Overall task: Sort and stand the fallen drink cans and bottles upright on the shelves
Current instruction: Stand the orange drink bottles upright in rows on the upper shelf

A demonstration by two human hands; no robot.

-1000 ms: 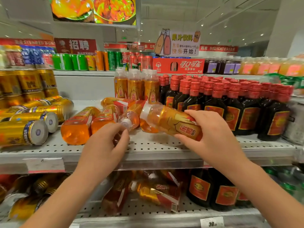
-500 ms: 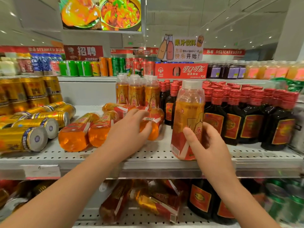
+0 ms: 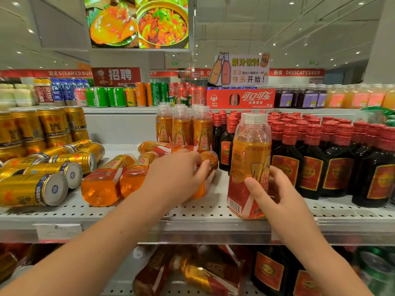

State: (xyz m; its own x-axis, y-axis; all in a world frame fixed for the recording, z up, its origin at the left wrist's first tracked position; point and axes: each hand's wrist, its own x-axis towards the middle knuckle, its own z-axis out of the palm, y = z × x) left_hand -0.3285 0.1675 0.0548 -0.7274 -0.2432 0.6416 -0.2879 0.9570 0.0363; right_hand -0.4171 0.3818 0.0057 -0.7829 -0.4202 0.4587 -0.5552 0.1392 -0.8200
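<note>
**Q:** Far left of the middle shelf [image 3: 192, 212]?
**A:** Occupied by fallen gold cans [image 3: 32, 192], lying on their sides, ends toward the camera. Backed by stacked gold cans [image 3: 51, 122], upright. Print there too blurred to read.

**Q:** Next position rightward?
**A:** Two fallen orange bottles [image 3: 102, 182] side by side, bases forward, red-and-white labels. Just right of these, the left hand [image 3: 177, 178], palm down, fingers curled over a third fallen bottle [image 3: 210, 161] and gripping it. Behind, a standing row of Dongpeng bottles [image 3: 181, 127], white caps, "东鹏" legible.

**Q:** Grasp on the right side?
**A:** Right hand [image 3: 275, 199] wrapped around the lower label of an upright Dongpeng bottle [image 3: 250, 150], thumb on the front, fingers round the back. Standing at the shelf's front edge, white cap up, "东鹏" and a barcode on the label. Just beside it, dark bottles [image 3: 320, 163] in upright rows, red caps, red labels.

**Q:** Writing overhead?
**A:** From the left: "STEAMED BUN" banner [image 3: 70, 73], "招聘" poster [image 3: 119, 74], red Coca-Cola carton [image 3: 240, 99] marked "可口可乐", juice sign [image 3: 241, 70] reading "果汁饮料" and "快乐开始!", then "DELICATESSEN" banner [image 3: 302, 72].
</note>
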